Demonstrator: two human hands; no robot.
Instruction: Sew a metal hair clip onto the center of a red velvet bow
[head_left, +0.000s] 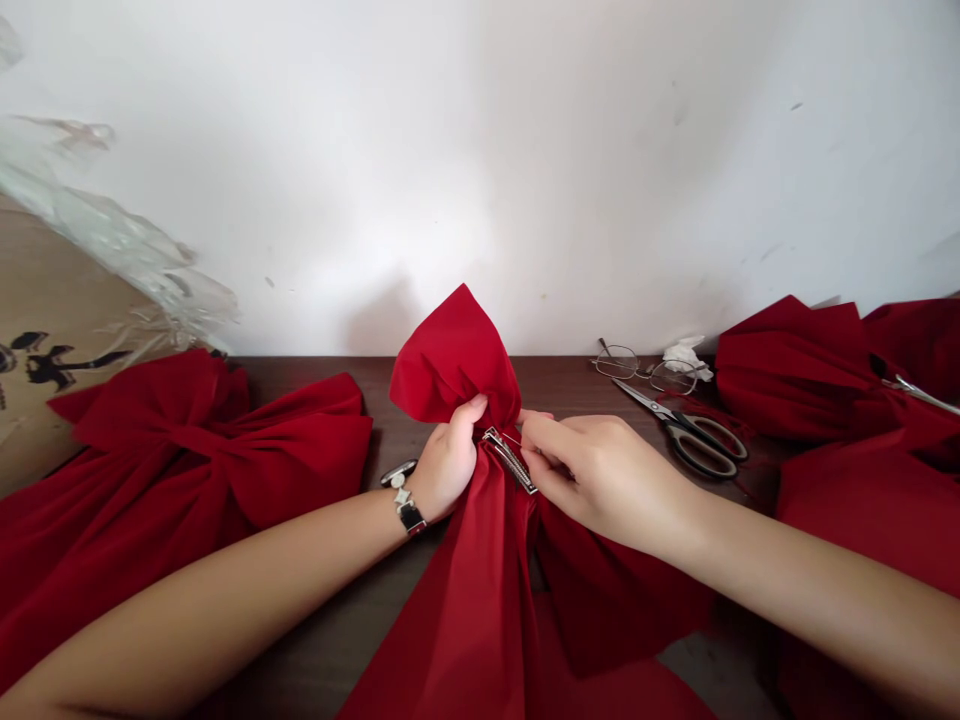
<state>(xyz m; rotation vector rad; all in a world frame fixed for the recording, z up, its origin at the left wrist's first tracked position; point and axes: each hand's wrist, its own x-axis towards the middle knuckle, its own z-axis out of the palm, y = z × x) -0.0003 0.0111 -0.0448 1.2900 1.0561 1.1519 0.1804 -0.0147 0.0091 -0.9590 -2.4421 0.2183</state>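
A red fabric bow [457, 360] stands upright in the middle, its long tails falling toward me. Wrapped round its gathered centre, my left hand [450, 455] is closed, with the thumb pressing on the cloth. A silver metal hair clip [510, 460] lies slantwise against that gathered part. Just right of the clip, my right hand [566, 460] is closed in a pinch. A thin, needle-like piece shows between its fingertips and the clip; the rest of it is hidden by the fingers.
Another red bow [202, 440] lies at left, before a cardboard box [60, 300] with clear plastic on it. Black-handled scissors [690, 430], eyeglasses [619, 360] and a crumpled white tissue [686, 355] lie right. More red fabric [795, 365] is piled far right. A white wall [450, 150] stands behind the dark table [300, 365].
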